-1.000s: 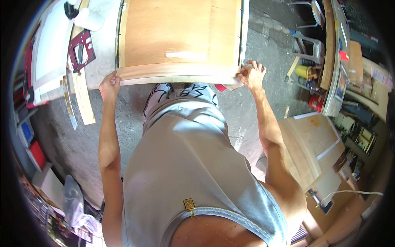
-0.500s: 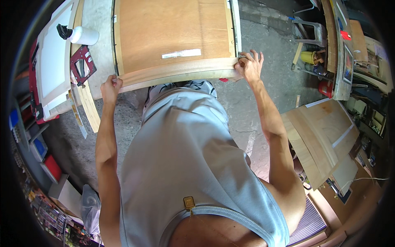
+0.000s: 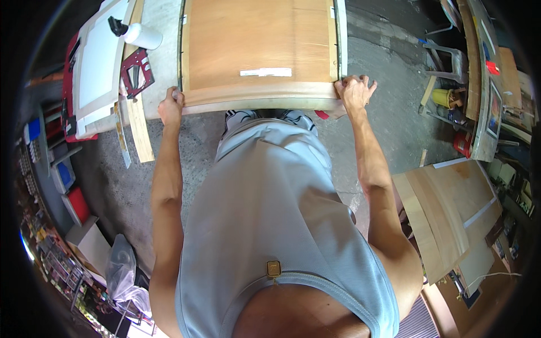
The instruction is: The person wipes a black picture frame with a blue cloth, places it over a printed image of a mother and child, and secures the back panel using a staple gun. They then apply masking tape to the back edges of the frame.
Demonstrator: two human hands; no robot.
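A large framed panel (image 3: 259, 42) with a brown back, dark side edges and a white label (image 3: 266, 72) lies on the table in front of me. Along its near edge runs a wide pale-brown strip of paper tape (image 3: 259, 94). My left hand (image 3: 171, 107) is closed at the strip's left end, thumb and fingers pinched together at the panel's near left corner. At the opposite corner, my right hand (image 3: 355, 93) has its fingers curled over the right end of the strip. Both fingertips are partly hidden.
Left on the table (image 3: 162, 67) are a white spray bottle (image 3: 143, 36), a dark red triangular tool (image 3: 136, 73), a wooden strip (image 3: 140, 129) and a metal ruler (image 3: 122, 138) overhanging the edge. A grey stool (image 3: 451, 63) and leaning wooden boards (image 3: 451, 203) stand to the right.
The paper strip, earlier slanting up toward the right, now lies straight along the panel's near edge. My right hand has turned from a raised-finger pinch to curled down at the corner.
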